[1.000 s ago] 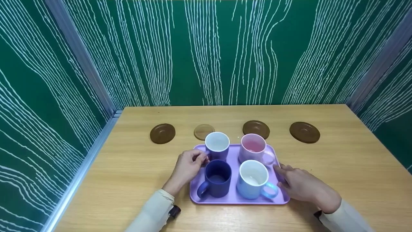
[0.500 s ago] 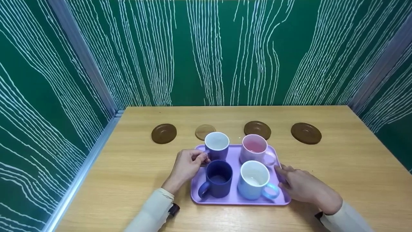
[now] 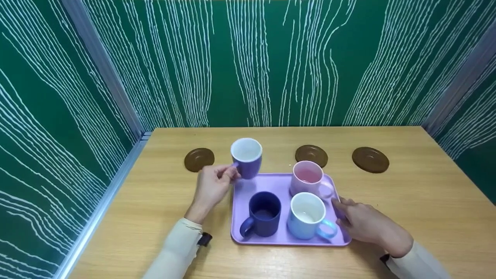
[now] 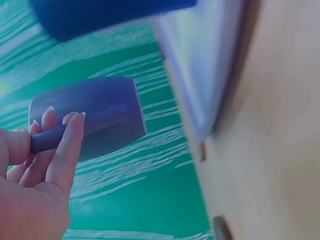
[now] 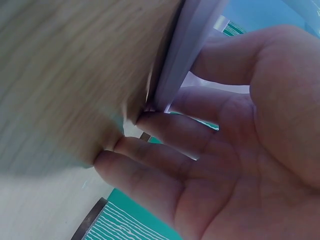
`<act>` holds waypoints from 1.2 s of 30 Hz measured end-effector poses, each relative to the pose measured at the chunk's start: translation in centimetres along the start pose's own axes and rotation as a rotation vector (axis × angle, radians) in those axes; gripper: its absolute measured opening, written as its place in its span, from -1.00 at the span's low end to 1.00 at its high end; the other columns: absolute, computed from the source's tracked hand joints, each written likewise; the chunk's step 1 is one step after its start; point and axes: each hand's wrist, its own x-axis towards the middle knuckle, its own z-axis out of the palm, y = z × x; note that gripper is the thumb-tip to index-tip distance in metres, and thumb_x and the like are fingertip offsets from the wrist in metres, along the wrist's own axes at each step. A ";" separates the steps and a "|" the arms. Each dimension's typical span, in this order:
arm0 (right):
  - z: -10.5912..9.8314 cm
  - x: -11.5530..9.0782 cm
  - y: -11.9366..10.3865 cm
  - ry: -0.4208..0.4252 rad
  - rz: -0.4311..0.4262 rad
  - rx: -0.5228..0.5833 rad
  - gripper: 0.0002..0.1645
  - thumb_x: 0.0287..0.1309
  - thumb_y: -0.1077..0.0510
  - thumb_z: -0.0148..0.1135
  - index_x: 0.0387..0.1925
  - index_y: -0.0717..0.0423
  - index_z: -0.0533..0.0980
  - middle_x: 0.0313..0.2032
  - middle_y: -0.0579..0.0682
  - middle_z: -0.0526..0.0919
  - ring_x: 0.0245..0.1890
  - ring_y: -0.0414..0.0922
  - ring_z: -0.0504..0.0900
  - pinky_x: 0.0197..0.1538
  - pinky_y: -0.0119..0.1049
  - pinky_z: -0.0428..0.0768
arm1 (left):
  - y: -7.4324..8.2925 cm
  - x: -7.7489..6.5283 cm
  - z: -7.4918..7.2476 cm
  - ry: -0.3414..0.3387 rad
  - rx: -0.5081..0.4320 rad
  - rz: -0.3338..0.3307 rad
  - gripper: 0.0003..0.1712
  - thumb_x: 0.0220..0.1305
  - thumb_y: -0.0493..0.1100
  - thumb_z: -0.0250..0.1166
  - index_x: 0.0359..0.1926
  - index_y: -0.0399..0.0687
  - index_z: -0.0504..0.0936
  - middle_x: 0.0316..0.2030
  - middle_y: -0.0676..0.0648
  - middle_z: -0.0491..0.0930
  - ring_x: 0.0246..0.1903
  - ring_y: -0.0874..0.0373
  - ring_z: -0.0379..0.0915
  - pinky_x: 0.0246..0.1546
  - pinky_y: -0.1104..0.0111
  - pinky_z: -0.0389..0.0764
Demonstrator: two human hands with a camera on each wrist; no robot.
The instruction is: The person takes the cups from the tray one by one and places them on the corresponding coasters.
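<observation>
Progress: probably early; one mug is off the tray (image 3: 277, 183), three remain on it, dark blue (image 3: 267, 224), pink (image 3: 300, 188), light blue (image 3: 300, 227)
Left hand (image 3: 210, 186): pinches the lifted mug's handle (image 3: 235, 165)
Right hand (image 3: 364, 221): relaxed fingers touching the tray's right rim
Lifted mug (image 3: 249, 166): purple outside, white within, slightly tilted, above the far left corner

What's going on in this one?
A person's left hand holds a purple mug with a white interior by its handle, in the air. The right hand touches a rectangular lilac tray bearing a dark blue mug, a pink mug and a pale blue mug. Three round brown discs lie beyond.
</observation>
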 end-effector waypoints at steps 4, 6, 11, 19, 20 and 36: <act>-0.1 0.0 0.0 0.001 -0.012 0.005 -0.30 0.34 0.13 0.30 0.41 0.35 0.38 0.29 0.57 0.41 0.19 0.48 0.54 0.20 0.33 0.52 | 0.7 1.0 -1.5 0.074 -0.008 0.004 -0.77 0.43 -0.22 0.33 -0.39 -0.11 0.79 -0.41 -0.01 0.77 -0.35 0.09 0.72 -0.22 0.27 0.76; -0.1 0.0 0.2 0.005 -0.012 0.003 -0.30 0.34 0.13 0.31 0.41 0.36 0.39 0.29 0.58 0.42 0.18 0.48 0.54 0.19 0.33 0.52 | 0.9 1.5 -2.0 0.112 -0.024 0.003 -0.77 0.44 -0.21 0.32 -0.38 -0.14 0.79 -0.40 -0.04 0.77 -0.33 0.07 0.73 -0.21 0.28 0.76; -0.2 0.0 0.3 0.017 -0.023 -0.010 -0.31 0.33 0.14 0.32 0.39 0.37 0.41 0.26 0.59 0.44 0.17 0.48 0.55 0.18 0.33 0.53 | 0.8 3.0 -3.1 0.210 -0.053 -0.037 -0.77 0.46 -0.19 0.31 -0.30 -0.23 0.79 -0.39 -0.11 0.75 -0.28 -0.06 0.75 -0.18 0.26 0.77; 0.0 0.1 0.2 0.013 -0.022 -0.003 -0.32 0.31 0.15 0.33 0.37 0.36 0.43 0.26 0.57 0.45 0.17 0.47 0.55 0.17 0.34 0.54 | 0.0 4.8 -4.6 0.355 0.010 -0.047 -0.77 0.48 -0.20 0.28 -0.29 -0.22 0.78 -0.36 -0.11 0.75 -0.29 0.10 0.74 -0.16 0.35 0.75; 0.0 0.1 0.2 0.024 -0.032 -0.006 -0.32 0.30 0.15 0.34 0.37 0.36 0.44 0.25 0.57 0.46 0.16 0.46 0.56 0.17 0.33 0.54 | -0.2 5.0 -4.8 0.371 0.012 -0.042 -0.77 0.48 -0.20 0.28 -0.28 -0.22 0.78 -0.36 -0.11 0.75 -0.29 0.10 0.74 -0.16 0.37 0.75; -0.2 0.3 0.2 -0.044 0.027 -0.001 -0.27 0.34 0.11 0.32 0.43 0.33 0.37 0.30 0.57 0.41 0.24 0.50 0.48 0.22 0.37 0.47 | -5.8 6.2 -5.3 0.539 0.144 -0.102 -0.67 0.48 -0.17 0.26 -0.47 -0.14 0.75 -0.43 -0.07 0.74 -0.34 0.09 0.61 -0.26 0.31 0.58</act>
